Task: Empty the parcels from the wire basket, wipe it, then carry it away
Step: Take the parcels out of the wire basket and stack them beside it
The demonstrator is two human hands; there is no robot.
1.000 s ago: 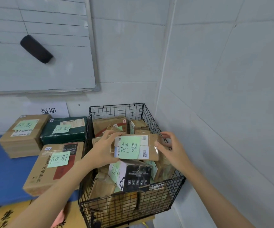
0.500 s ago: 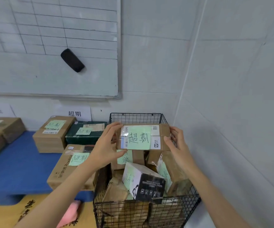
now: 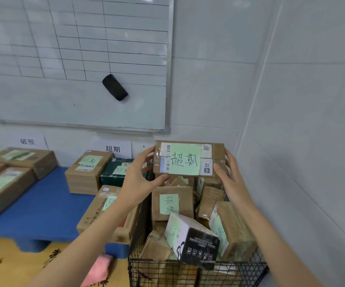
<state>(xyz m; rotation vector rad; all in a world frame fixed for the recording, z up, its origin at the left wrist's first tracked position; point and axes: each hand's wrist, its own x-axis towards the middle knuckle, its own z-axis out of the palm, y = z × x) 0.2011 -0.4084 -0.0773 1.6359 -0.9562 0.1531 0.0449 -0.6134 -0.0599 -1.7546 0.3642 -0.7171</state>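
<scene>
The parcel [image 3: 189, 158] with the green handwritten note is held in the air above the wire basket [image 3: 153, 261], clear of the heap below it. The left hand [image 3: 138, 179] and right hand [image 3: 229, 175] grip its two short ends, fingers [image 3: 147, 152] curled over the far edge and thumbs pressed under the near one. By my reading the emptying is at an early stage: the basket still holds a brown parcel [image 3: 172, 206], a black-and-white box [image 3: 194, 241] and several more, so the wiping and carrying away are still to come. Just left, sorted parcels [image 3: 88, 170] lie on the blue bench [image 3: 43, 206] under a wall sign [image 3: 113, 149]. A pink cloth [image 3: 99, 268] lies beside the basket.
</scene>
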